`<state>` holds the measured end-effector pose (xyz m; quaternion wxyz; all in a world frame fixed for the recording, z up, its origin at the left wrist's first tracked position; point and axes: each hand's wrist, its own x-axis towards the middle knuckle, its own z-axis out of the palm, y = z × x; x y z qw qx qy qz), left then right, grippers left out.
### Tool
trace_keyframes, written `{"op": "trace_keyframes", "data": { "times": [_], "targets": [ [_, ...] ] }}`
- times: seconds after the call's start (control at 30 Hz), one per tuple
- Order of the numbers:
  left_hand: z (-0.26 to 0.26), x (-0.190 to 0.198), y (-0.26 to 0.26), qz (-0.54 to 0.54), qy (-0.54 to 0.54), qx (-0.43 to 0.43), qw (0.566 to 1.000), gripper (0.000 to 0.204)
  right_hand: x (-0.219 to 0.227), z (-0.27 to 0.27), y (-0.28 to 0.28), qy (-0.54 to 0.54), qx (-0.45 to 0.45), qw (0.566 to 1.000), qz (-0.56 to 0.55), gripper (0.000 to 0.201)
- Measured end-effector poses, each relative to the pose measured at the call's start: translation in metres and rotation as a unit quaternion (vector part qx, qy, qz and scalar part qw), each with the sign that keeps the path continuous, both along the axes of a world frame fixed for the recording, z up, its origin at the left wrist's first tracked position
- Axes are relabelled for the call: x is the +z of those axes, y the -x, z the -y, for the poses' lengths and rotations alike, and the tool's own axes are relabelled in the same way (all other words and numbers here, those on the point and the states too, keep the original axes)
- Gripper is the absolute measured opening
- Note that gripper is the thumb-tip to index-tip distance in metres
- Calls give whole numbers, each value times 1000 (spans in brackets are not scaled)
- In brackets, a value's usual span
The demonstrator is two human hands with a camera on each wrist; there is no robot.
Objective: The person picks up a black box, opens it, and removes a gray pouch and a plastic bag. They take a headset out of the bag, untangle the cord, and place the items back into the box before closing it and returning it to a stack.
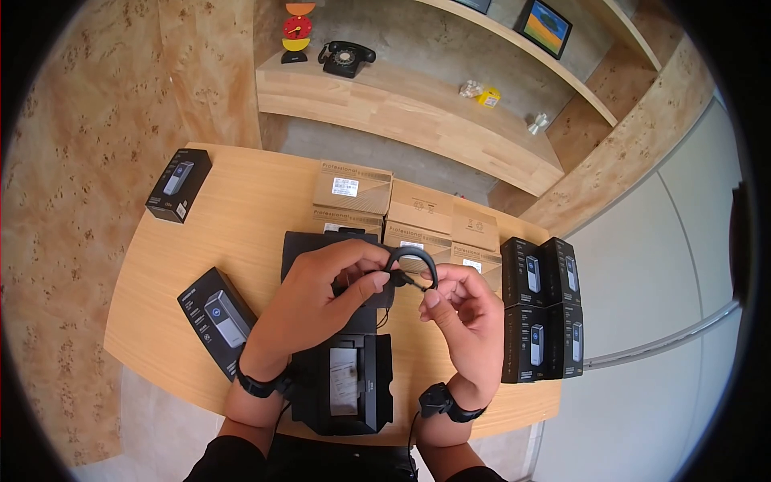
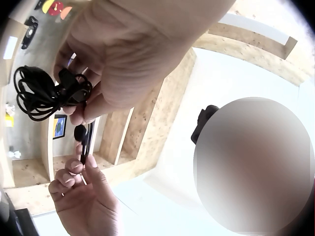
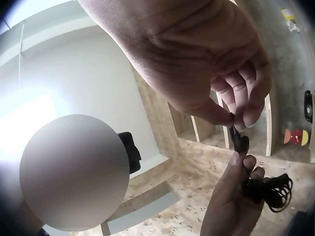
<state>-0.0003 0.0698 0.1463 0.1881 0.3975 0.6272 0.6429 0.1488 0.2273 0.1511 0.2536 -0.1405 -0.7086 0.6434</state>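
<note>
Both hands hold a black ear-hook earpiece (image 1: 434,267) above the table, its curved hook arching upward between them. My left hand (image 1: 309,293) pinches the earpiece's left side with thumb and forefinger. In the left wrist view, a looped black cable (image 2: 37,96) is tucked in that hand's other fingers. My right hand (image 1: 474,325) pinches the hook's lower right end between thumb and fingertips. The round earbud (image 2: 79,132) shows between the two hands. Under them stands an opened black box (image 1: 383,384) with a clear packet (image 1: 344,381) inside; its upper part is hidden by the left hand.
Brown cartons (image 1: 418,207) are stacked at the table's back. Several black printed boxes (image 1: 526,345) stand at the right. Another black box (image 1: 217,317) lies by my left forearm, and one more (image 1: 178,185) is at the far left corner. Behind, a shelf holds a black telephone (image 1: 345,59).
</note>
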Motion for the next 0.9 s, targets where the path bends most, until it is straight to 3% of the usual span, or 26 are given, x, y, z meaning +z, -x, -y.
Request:
{"op": "trace_keyframes", "data": {
  "times": [0.07, 0.17, 0.27, 0.37, 0.47, 0.57, 0.77, 0.9],
  "targets": [
    [-2, -4, 0, 30, -10, -4, 1000, 17, 1, 2, 1, 3, 2, 1000, 4, 16],
    [-1, 1, 2, -75, 6, -47, 996, 17, -2, -1, 9, -215, -53, 975, -30, 12],
    [-3, -2, 2, -111, -2, -85, 990, 19, -3, 0, 9, -183, -49, 981, -34, 8],
    [-1, 0, 2, -68, 25, -123, 990, 34, -1, 3, 1, -90, -47, 995, -22, 10],
    [-7, -11, -1, -92, -24, -102, 990, 49, 2, 4, -3, 2, -62, 995, -75, 11],
    [-7, -9, 2, -166, 21, -112, 980, 58, 1, 1, -4, 9, -66, 991, -119, 11],
    [-9, -14, 8, -184, 59, -151, 969, 44, -1, -5, -7, 54, -54, 985, -156, 10],
    [-5, -12, 4, -120, 38, -118, 985, 33, -1, -11, -5, 52, -68, 986, -143, 11]
  ]
}}
